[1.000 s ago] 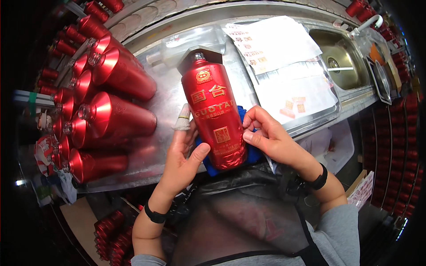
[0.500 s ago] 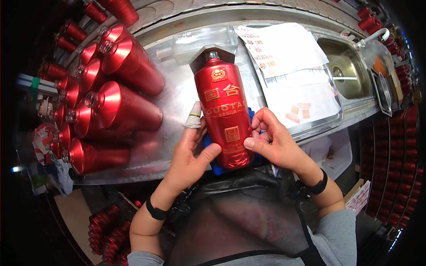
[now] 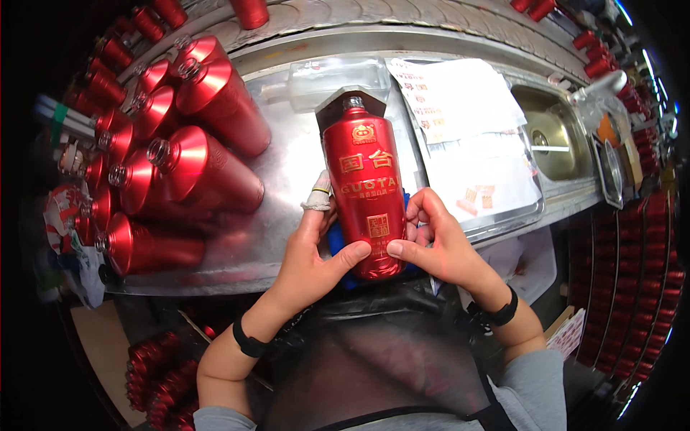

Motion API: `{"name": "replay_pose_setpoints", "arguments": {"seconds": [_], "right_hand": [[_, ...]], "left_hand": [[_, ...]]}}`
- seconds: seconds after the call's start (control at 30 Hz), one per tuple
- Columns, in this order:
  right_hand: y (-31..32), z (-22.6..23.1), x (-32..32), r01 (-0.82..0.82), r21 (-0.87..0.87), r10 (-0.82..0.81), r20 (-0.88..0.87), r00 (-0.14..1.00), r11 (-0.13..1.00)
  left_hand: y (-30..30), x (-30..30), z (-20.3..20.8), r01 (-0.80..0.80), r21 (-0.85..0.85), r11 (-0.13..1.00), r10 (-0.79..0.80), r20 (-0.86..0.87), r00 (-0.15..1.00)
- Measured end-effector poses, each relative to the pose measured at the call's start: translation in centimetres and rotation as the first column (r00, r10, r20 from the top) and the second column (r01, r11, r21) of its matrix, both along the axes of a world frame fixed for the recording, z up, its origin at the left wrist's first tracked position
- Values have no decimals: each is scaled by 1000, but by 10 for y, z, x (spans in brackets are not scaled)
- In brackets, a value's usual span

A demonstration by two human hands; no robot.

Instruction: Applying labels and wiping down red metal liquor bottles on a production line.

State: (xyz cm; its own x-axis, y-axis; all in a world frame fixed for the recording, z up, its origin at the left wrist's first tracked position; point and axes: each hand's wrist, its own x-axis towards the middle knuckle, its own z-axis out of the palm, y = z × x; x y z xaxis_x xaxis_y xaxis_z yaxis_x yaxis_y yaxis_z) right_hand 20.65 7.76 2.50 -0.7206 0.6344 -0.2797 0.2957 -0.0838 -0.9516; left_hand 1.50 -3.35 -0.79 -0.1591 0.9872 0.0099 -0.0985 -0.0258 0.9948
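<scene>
A red metallic bottle (image 3: 366, 201) with gold lettering and a clear glass neck lies in front of me, its neck pointing away. My left hand (image 3: 314, 241) grips its left side, thumb pressed on the lower front; a whitish cover wraps one fingertip. On the other side my right hand (image 3: 433, 241) holds the lower right edge, thumb on the front and fingers curled at the side. Blue material (image 3: 336, 239) shows under the bottle. Behind its neck is a dark angular stand (image 3: 330, 115), mostly hidden by the bottle.
Several red bottles (image 3: 215, 165) crowd the left of the metal worktop (image 3: 287, 215). A clear empty bottle (image 3: 338, 77) lies at the back. White printed sheets (image 3: 467, 100) and a tray (image 3: 496, 228) with small gold labels (image 3: 478, 200) are on the right, beside a sink (image 3: 552, 136).
The whole view has shifted slightly. Both thumbs now sit closer together across the bottle's lower front; both hands still hold it.
</scene>
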Motion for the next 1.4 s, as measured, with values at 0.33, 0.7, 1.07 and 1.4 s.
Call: {"name": "replay_pose_setpoints", "arguments": {"seconds": [0.33,0.7,1.07,1.4], "right_hand": [[41,-10,21,356,-334,-376,8,927,872],[0,41,-14,-15,632,52,-40,998,775],[-12,42,10,-209,886,424,16,906,414],[-35,35,-12,-112,962,362,15,932,249]], "left_hand": [[-10,-5,-3,-13,37,999,16,-63,998],[-6,-3,-8,-13,42,999,17,-94,995],[-8,-7,-9,28,21,999,-28,-9,1000],[-8,-7,-13,57,21,998,-58,44,997]]}}
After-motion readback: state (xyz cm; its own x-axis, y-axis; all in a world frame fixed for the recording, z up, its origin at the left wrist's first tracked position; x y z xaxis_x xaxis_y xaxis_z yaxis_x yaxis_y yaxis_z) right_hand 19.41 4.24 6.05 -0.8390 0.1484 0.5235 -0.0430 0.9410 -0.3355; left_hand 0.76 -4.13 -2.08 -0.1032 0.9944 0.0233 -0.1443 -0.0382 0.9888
